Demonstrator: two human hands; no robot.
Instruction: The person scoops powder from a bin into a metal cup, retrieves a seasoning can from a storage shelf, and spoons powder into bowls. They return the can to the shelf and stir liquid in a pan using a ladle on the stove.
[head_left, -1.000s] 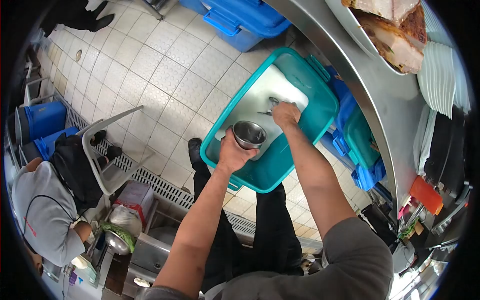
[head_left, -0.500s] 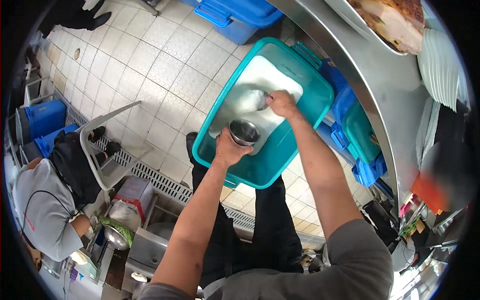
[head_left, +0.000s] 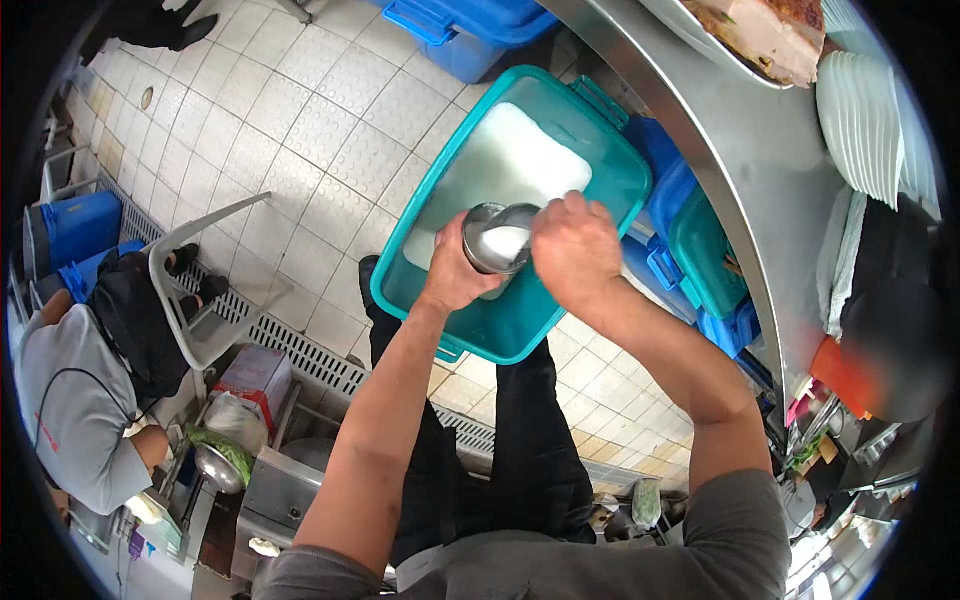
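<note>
A teal plastic tub (head_left: pixel 395 265) stands below me, with a bed of fine white stuff (head_left: pixel 530 150) inside, powder or small grains. Over its near half, my left hand (head_left: pixel 458 272) is wrapped round a round metal cup (head_left: pixel 476 252). My right hand (head_left: pixel 578 248) grips a shiny metal scoop (head_left: pixel 517 214), its handle hidden in the fist. The scoop is tilted over the mouth of the cup, and white stuff shows there. Whether scoop and cup touch, I cannot tell.
A steel counter (head_left: pixel 725 160) curves along the right, bearing stacked white plates (head_left: pixel 860 125) and a tray of cooked meat (head_left: pixel 775 35). Blue lidded bins (head_left: pixel 470 45) stand beyond the tub. At left are a pale chair (head_left: pixel 185 320) and a person in grey (head_left: pixel 85 430).
My right hand has brought the scoop from the white bed toward me and tipped it over the cup. The cup, in my left hand, has moved slightly away from me.
</note>
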